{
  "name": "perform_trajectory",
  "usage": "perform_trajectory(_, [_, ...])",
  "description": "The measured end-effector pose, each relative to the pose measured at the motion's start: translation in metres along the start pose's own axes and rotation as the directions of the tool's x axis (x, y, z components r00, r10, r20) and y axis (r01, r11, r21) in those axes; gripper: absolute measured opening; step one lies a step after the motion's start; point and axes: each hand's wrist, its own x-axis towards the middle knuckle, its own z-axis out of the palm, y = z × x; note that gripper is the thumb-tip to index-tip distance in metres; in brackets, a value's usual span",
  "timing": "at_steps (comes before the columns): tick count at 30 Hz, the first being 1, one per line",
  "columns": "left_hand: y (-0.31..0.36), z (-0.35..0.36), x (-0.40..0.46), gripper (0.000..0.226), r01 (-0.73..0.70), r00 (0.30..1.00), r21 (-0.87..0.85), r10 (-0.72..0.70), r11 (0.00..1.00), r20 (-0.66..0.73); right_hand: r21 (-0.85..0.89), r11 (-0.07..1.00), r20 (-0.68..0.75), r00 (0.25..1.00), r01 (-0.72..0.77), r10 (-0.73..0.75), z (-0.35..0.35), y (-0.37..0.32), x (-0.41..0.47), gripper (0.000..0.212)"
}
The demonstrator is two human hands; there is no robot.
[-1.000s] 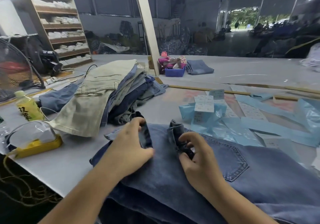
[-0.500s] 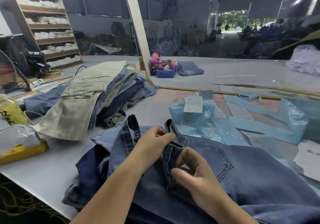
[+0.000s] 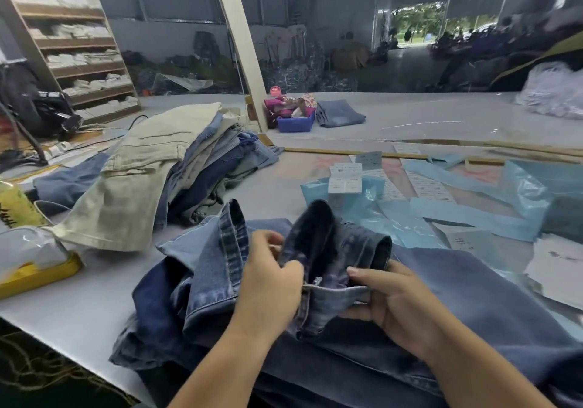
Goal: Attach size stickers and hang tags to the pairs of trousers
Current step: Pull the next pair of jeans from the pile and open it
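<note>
On a grey desk (image 3: 258, 187) inside a large garment warehouse, a worker handles the opened waistband of a pair of blue jeans (image 3: 457, 297) spread across the near edge. Left hand (image 3: 268, 281) has its grip closed on the fly edge of the denim, fingers curled into the cloth beside the metal zipper pull (image 3: 316, 281); right hand (image 3: 397, 300) has its grip pinching the opposite side of the waistband, thumb on top and fingers tucked beneath the fold. Neither hand holds a sticker or a tag. Sheets of white size stickers (image 3: 345, 178) lie on crumpled blue plastic bags (image 3: 473, 212) beyond the jeans, well apart from the hands, with more white paper slips (image 3: 470, 240) near the right edge of the desk. A heap of trousers (image 3: 151, 168), a beige pair on top of several blue ones, sits to the left; whether these are finished or waiting cannot be told, since no tag or sticker shows on them. A folded pair of jeans (image 3: 339, 112) and a blue tray (image 3: 296, 123) stand at the far side of the desk beside a slanted post. Judged from this layout, the pair in hand is at the preparation stage: no sticker or hang tag is visible on it, so both attachments appear to remain to be done.
</note>
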Motion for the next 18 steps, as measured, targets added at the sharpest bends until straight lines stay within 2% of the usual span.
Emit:
perform_trajectory(2, [-0.003,-0.002,-0.002,0.041,0.024,0.999,0.024,-0.023,0.999,-0.024,0.012,0.999,-0.01,0.999,0.039,-0.039,-0.004,0.01,-0.002,0.03])
perform_trajectory(6, [-0.006,-0.002,-0.011,0.049,-0.036,0.999,0.134,0.04,0.99,-0.024,-0.002,0.994,-0.053,0.993,0.109,-0.109,-0.002,0.023,-0.005,0.025])
perform_trajectory(8, [-0.008,-0.002,-0.015,0.044,-0.088,0.996,0.165,0.082,0.982,0.043,-0.064,0.982,-0.155,0.97,0.177,-0.186,0.0,0.027,-0.007,0.04])
perform_trajectory(9, [-0.009,-0.003,-0.017,0.039,-0.108,0.992,0.159,0.095,0.981,0.089,-0.193,0.954,-0.238,0.932,0.23,-0.272,0.001,0.029,-0.008,0.052])
perform_trajectory(10, [-0.009,-0.004,-0.02,0.035,-0.113,0.986,0.145,0.094,0.983,0.135,-0.389,0.883,-0.299,0.871,0.264,-0.391,0.002,0.029,-0.01,0.067])
perform_trajectory(11, [-0.009,-0.005,-0.022,0.032,-0.107,0.98,0.124,0.084,0.986,0.18,-0.598,0.751,-0.293,0.796,0.28,-0.53,0.004,0.029,-0.012,0.079])
perform_trajectory(12, [-0.009,-0.007,-0.025,0.03,-0.093,0.972,0.099,0.068,0.991,0.224,-0.768,0.566,-0.22,0.706,0.3,-0.673,0.006,0.028,-0.014,0.084])
perform_trajectory(13, [-0.01,-0.007,-0.028,0.031,-0.081,0.964,0.079,0.058,0.994,0.258,-0.86,0.39,-0.116,0.62,0.328,-0.776,0.006,0.029,-0.015,0.077])
perform_trajectory(14, [-0.01,-0.007,-0.03,0.036,-0.079,0.96,0.072,0.056,0.994,0.275,-0.892,0.28,-0.027,0.575,0.356,-0.818,0.006,0.028,-0.016,0.06])
perform_trajectory(15, [-0.011,-0.007,-0.033,0.04,-0.086,0.959,0.081,0.06,0.993,0.277,-0.882,0.285,-0.008,0.593,0.375,-0.805,0.008,0.025,-0.019,0.037])
perform_trajectory(16, [-0.011,-0.005,-0.035,0.045,-0.094,0.96,0.093,0.065,0.991,0.272,-0.853,0.368,-0.033,0.665,0.37,-0.746,0.01,0.021,-0.022,0.022])
perform_trajectory(18, [-0.011,0.001,-0.04,0.052,-0.102,0.963,0.099,0.074,0.99,0.259,-0.801,0.522,-0.072,0.819,0.293,-0.57,0.009,0.018,-0.025,0.03])
